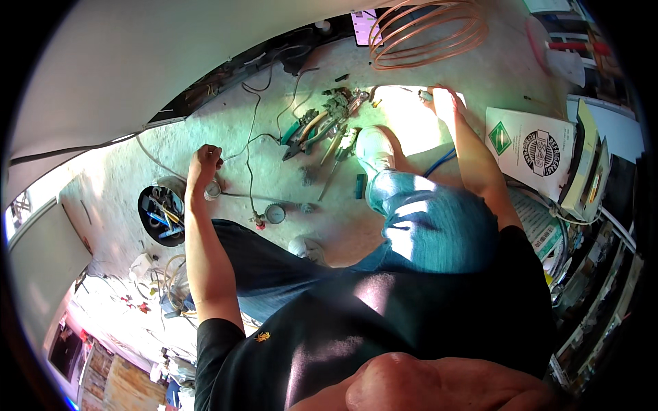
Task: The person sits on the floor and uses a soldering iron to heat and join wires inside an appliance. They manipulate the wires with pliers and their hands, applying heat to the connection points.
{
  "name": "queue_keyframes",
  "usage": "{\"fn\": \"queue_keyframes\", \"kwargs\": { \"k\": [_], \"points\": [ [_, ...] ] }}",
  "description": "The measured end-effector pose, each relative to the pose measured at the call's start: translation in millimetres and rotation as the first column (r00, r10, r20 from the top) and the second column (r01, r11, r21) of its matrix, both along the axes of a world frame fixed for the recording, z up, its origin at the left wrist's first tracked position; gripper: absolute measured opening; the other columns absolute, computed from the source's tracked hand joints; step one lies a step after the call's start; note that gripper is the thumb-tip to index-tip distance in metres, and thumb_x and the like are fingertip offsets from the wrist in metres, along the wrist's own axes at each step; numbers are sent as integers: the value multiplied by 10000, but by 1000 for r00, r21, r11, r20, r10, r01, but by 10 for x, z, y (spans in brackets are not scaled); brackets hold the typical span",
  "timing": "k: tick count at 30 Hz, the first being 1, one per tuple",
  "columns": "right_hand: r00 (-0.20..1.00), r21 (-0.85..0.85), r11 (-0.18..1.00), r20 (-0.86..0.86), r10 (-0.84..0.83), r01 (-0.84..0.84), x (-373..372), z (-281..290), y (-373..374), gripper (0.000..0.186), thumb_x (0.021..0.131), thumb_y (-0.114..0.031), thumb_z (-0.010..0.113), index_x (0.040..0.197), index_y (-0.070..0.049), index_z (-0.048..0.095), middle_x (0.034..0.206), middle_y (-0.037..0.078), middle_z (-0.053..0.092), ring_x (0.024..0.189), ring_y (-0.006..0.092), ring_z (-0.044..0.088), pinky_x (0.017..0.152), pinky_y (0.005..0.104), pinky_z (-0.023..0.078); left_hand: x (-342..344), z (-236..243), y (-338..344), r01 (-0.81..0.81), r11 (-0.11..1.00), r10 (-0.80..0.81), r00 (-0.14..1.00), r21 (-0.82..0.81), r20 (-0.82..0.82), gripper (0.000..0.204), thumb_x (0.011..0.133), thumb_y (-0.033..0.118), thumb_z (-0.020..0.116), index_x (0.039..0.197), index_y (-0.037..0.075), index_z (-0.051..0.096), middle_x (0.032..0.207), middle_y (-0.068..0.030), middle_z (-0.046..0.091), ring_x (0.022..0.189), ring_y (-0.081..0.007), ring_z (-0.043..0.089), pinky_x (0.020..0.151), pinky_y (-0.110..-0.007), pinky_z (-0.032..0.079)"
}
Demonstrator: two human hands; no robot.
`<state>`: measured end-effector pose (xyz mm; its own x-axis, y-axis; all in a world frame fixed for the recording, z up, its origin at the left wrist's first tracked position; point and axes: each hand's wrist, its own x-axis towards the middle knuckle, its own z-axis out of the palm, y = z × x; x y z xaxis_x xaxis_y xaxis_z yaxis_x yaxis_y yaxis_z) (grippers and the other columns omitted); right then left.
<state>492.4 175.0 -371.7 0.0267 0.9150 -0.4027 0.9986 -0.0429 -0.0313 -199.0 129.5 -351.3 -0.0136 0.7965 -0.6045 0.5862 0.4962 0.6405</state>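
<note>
1. The left hand (207, 163) is curled nearly closed above the pale, smooth floor (113, 198); a thin, bendy cable (251, 171) runs to its fingertips, though whether they pinch it is too small to tell.
2. The right hand (444, 101), farther forward, has its fingers bent around a small, dull grey-green piece (425, 96), its exact shape unclear, over a patch of floor whitened by glare.
3. Between the hands lies a loose heap of metal hand tools, including pliers (290, 132) with teal grips and a long, thin-shafted tool (330, 171) with a yellowish handle.
4. Nearer the body rests a round, pale-faced pressure gauge (275, 214), with a small red fitting (260, 225) just beside it.
5. Just left of the left forearm stands a round black container (142, 214), packed with slim tools, some of them blue.
6. Beyond the right hand, shiny copper tubing (428, 64) is wound in wide, loose loops, near a flat, rectangular phone (367, 31) with a lit, pinkish screen.
7. To the right of the right forearm sits a white cardboard box (555, 123), flat-sided, printed with a green diamond and a round black emblem.
8. A denim-clad knee (445, 229) rises between the forearms, creased and sunlit.
</note>
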Motion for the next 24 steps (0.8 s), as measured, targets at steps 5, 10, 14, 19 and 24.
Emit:
{"fn": "queue_keyframes", "kwargs": {
  "k": [5,10,14,19,24],
  "points": [
    [959,67,996,282,37,-59,-38,-7,-27,409,797,-267,746,1164,-108,661,1206,127,609,1073,369,622,880,460,532,115,240,83,-40,997,39,999,59,9,326,961,293,584,1076,-6,644,793,-83,687,684,-140,623,634,-288,482],
    [999,253,967,-46,-6,17,-445,160,-74,241,810,-238,717,998,-94,675,973,172,664,936,344,669,811,429,544,195,434,235,-56,983,67,996,175,-61,341,943,295,608,1064,-21,649,800,-100,695,705,-160,657,664,-306,503],
    [955,-250,948,-265,130,-198,-1141,701,-282,151,853,-150,668,977,-66,686,851,203,693,838,307,704,714,342,530,187,478,262,-60,982,63,998,179,-12,375,927,341,606,1041,-12,666,795,-113,692,735,-195,672,706,-326,511],
    [682,-870,468,-438,-585,-157,-1465,522,-859,198,890,-180,651,947,10,644,836,116,707,771,236,697,671,370,512,154,450,270,76,969,-32,983,237,-181,417,901,403,592,867,11,729,812,-188,687,799,-336,670,769,-404,502],
    [759,-738,660,-509,-407,-141,-1479,301,-1047,203,891,-182,651,959,9,651,845,111,707,786,219,691,691,350,512,149,497,252,72,992,-62,994,100,-95,387,899,369,585,838,13,726,777,-146,707,743,-279,683,735,-364,510]
  ]
}}
